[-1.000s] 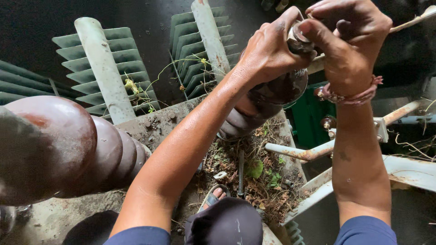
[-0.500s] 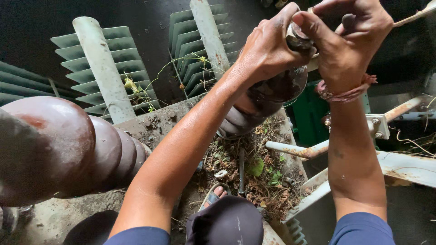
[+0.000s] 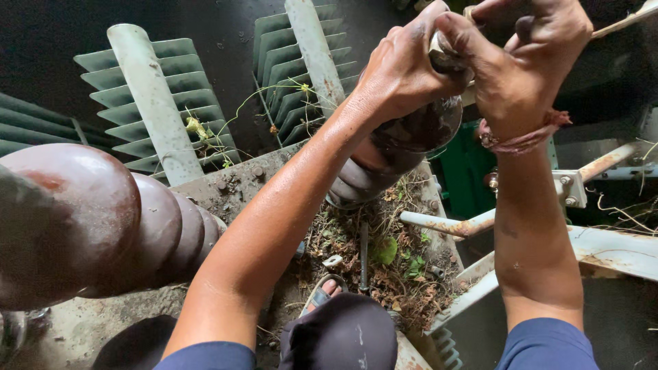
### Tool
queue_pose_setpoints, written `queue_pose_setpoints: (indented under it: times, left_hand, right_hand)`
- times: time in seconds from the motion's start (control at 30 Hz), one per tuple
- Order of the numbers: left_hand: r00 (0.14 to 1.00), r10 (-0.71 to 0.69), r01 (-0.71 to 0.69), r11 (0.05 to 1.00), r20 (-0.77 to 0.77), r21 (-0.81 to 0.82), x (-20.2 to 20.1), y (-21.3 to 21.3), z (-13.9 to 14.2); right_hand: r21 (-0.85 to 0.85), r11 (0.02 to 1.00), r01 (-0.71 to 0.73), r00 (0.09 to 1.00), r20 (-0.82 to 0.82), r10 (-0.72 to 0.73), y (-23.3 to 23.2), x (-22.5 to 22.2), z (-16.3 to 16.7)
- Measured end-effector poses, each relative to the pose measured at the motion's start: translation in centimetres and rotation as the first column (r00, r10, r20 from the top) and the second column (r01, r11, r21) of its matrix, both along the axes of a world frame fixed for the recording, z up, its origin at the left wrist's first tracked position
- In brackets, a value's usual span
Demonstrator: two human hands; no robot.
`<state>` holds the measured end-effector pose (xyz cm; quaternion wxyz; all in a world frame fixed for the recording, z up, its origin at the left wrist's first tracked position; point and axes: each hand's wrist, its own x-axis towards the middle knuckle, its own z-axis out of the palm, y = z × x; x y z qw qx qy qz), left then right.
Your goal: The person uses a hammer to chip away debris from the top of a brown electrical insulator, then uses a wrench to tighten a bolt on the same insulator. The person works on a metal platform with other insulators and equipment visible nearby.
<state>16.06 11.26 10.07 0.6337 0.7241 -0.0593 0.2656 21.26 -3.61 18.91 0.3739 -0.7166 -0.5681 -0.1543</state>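
Here, at about one o'clock in my view, both my hands are clamped on the dull metal cap topping the dark brown ribbed ceramic insulator. My left hand wraps it with fingers curled tight; my right hand, a pink thread band at its wrist, grips it from the other side, thumb pressed down. A second, reddish-brown ceramic insulator bulks at nine o'clock. Pale green finned radiator panels stand at eleven, and dry leaves and weeds lie at six.

Second brown ribbed insulator left; green cooling fins behind; dry weeds below.
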Motion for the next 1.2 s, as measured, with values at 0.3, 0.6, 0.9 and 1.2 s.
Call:
queue_pose_setpoints:
  times: [0.3, 0.6, 0.9, 1.2]
  left_hand:
    - [0.997, -0.014, 0.016, 1.0, 0.074, -0.02, -0.05, -0.03, 0.01]
    - [1.0, 0.0, 0.0, 1.0, 0.025, 0.002, -0.01, -0.05, 0.04]
    - [0.999, 0.003, -0.002, 1.0, -0.046, 0.01, -0.26, 0.12, 0.3]
    - [1.0, 0.002, -0.002, 1.0, 0.006, 0.015, -0.06, 0.06, 0.03]
  right_hand:
    - [0.071, 0.992, 0.106, 0.941, 0.315, -0.123, 0.08, 0.06, 0.06]
    - [0.04, 0.998, -0.05, 0.997, -0.051, 0.052, 0.25, -0.08, -0.21]
    - [0.065, 0.998, -0.005, 0.99, -0.139, 0.014, 0.07, -0.2, -0.26]
    - [0.007, 1.0, -0.001, 0.987, -0.158, 0.002, -0.37, -0.11, 0.11]
